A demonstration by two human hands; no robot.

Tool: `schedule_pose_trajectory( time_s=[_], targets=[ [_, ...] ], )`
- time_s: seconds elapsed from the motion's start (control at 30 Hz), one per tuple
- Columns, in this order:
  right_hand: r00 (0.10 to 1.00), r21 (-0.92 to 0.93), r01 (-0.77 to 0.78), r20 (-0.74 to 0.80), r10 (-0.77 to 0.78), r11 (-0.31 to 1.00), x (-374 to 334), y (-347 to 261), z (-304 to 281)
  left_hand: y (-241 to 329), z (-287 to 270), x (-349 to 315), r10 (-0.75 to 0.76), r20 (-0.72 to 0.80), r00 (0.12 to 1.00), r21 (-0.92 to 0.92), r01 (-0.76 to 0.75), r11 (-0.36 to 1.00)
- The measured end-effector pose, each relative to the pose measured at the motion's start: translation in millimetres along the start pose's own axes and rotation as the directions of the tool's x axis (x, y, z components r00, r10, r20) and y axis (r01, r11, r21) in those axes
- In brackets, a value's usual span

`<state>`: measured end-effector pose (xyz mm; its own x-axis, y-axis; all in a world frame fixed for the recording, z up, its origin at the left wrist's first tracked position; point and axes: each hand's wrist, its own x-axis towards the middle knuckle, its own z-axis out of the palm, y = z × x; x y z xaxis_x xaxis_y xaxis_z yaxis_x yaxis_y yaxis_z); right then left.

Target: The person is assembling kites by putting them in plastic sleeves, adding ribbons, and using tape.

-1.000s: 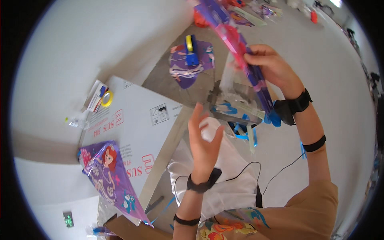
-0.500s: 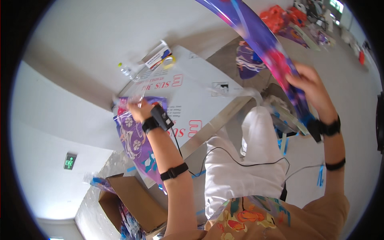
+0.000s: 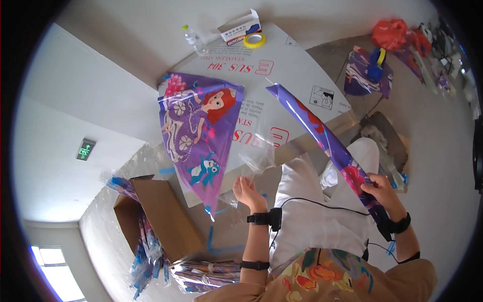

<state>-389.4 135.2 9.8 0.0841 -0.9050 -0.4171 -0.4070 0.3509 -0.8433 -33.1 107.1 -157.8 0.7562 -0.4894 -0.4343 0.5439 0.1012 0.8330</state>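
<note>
My right hand [image 3: 383,195] is closed around the lower part of a rolled-up purple kite [image 3: 329,143] with a pink and red print. The roll slants up and left, its far end over the grey board. My left hand [image 3: 245,194] is pinched shut at the near edge of the board, on a crumpled clear plastic sleeve [image 3: 259,151]. A purple kite [image 3: 198,131] lies spread on the board's left side, showing a red-haired cartoon figure and a blue animal.
The grey board [image 3: 297,65] carries yellow tape [image 3: 254,40], a small carton [image 3: 240,30] and a bottle [image 3: 194,40]. At lower left, a cardboard box [image 3: 166,216] holds wrapped rolls, with more rolls [image 3: 206,276] beside it. Blue tape [image 3: 375,65] lies on purple sheets at right.
The rolled kite has come down and left from high at the right, still in my right hand. My left hand has drawn back from the spread kite toward my lap. The view has shifted.
</note>
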Motion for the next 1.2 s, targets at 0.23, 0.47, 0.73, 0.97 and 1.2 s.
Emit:
schedule_pose_trajectory(
  time_s=[0.23,0.47,0.73,0.97,1.2],
  targets=[
    [1.000,0.009,-0.023,0.010,0.023,1.000,13.8,-15.1,6.2,28.4,16.2,20.2,0.072,0.163,0.984,0.081,-0.086,0.993],
    [0.998,-0.011,-0.017,0.060,0.018,1.000,16.3,-28.2,25.1,47.6,33.3,30.2,0.124,0.221,0.967,0.153,-0.160,0.975],
    [0.971,-0.003,-0.099,0.220,0.098,0.995,4.5,-33.6,33.4,58.5,54.4,13.4,0.086,0.479,0.873,-0.029,-0.082,0.996],
    [0.959,-0.126,-0.075,0.262,0.106,0.989,-0.5,-30.2,38.5,67.2,76.8,-0.9,0.087,0.569,0.818,-0.240,0.063,0.969],
    [0.977,-0.104,-0.085,0.184,0.103,0.991,-10.2,-18.7,28.0,82.9,89.7,-1.1,0.077,0.555,0.828,-0.294,0.108,0.950]
  ],
)
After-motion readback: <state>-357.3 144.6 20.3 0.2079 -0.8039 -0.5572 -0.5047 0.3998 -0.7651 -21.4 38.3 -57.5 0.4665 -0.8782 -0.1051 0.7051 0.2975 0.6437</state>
